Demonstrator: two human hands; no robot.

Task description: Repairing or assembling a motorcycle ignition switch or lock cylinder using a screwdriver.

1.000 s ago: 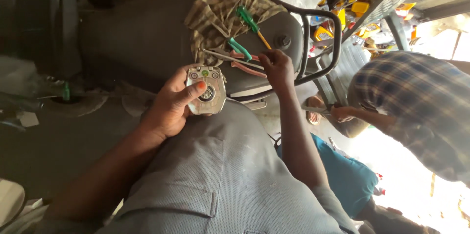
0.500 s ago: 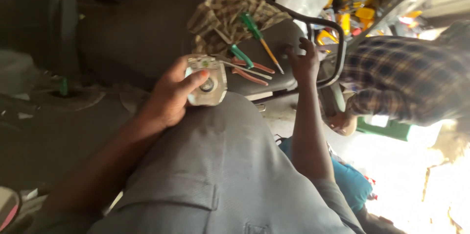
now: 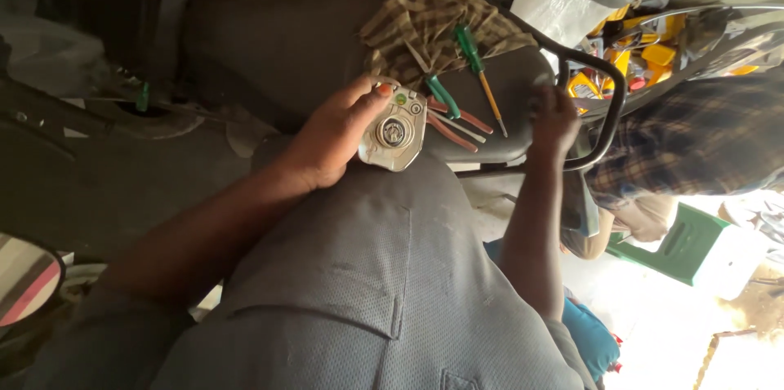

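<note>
A round silvery metal part with a dark centre hub sits mid-frame over the grey-trousered knee, gripped by the left hand – fingers wrapped round its left edge. The right hand, well right of it, rests on the seat edge – fingers curled, apparently empty, beside the screwdrivers.

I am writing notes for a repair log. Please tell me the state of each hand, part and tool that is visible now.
left hand: grips the round metal part
round metal part: held over the knee, face up
right hand: rests on the seat edge, holds nothing
green-handled screwdriver: lies loose on the seat
pliers: lie on the seat
checked cloth: crumpled on the seat
</note>
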